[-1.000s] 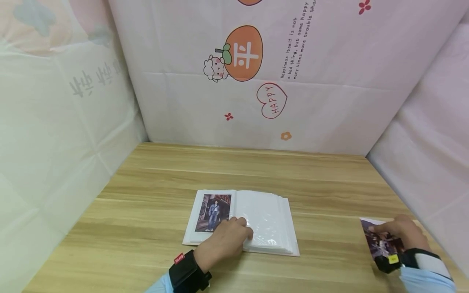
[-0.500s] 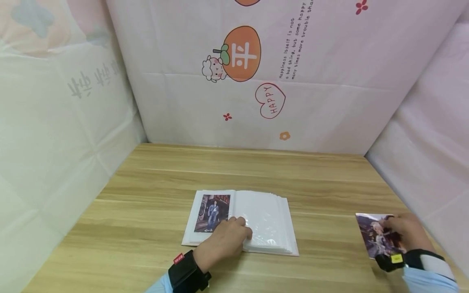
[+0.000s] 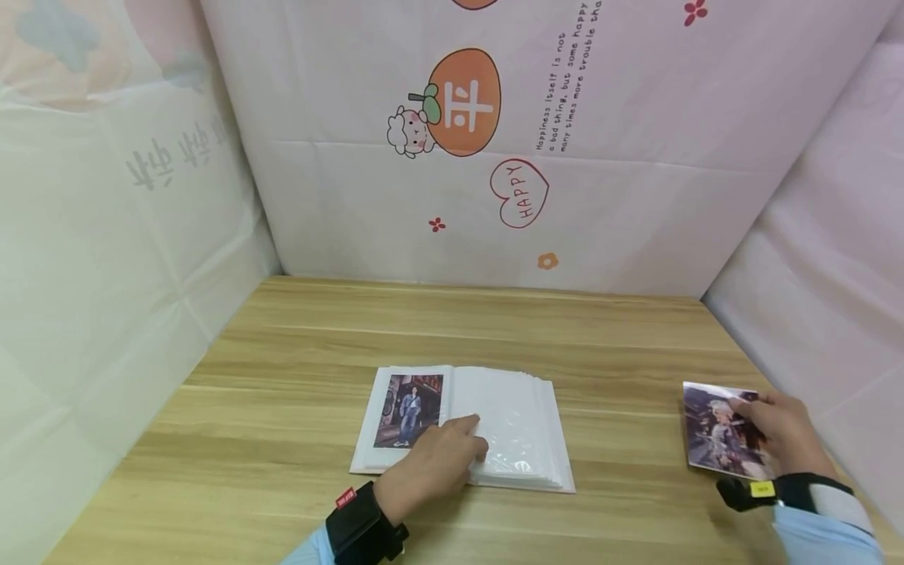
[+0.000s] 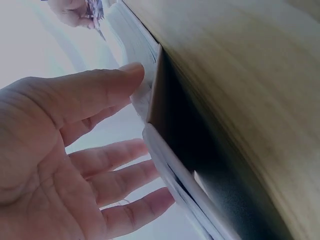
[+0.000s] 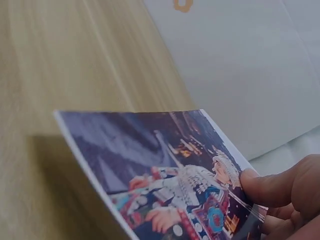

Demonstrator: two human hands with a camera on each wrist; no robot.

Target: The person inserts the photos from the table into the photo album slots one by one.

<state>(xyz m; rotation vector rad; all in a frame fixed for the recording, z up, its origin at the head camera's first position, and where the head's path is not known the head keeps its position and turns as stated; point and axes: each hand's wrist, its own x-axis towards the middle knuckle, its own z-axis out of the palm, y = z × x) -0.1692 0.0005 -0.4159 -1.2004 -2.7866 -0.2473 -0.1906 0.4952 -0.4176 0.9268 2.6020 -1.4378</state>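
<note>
An open photo album [image 3: 519, 416] lies on the table, a picture of a standing figure [image 3: 406, 400] on its left page and a blank glossy sleeve on the right. My left hand [image 3: 429, 463] rests across the album's lower middle, its index finger extended over the fold. In the left wrist view, thumb and fingers of the left hand [image 4: 55, 145] touch the album [image 4: 172, 172] with little bend. At the far right, my right hand [image 3: 791, 431] pinches a printed photo [image 3: 716, 439] by its right edge. The right wrist view shows this photo [image 5: 165, 170] tilted above the table, thumb on top.
The wooden table [image 3: 621, 353] extends around the album and between the two hands. A white printed cloth [image 3: 339, 212] hangs behind it, with more cloth along the left [image 3: 141, 259] and right [image 3: 833, 259] sides.
My right hand has lifted the photo off the table and moved it slightly away from me, so more of the picture shows. The left index finger has straightened; the album stays put.
</note>
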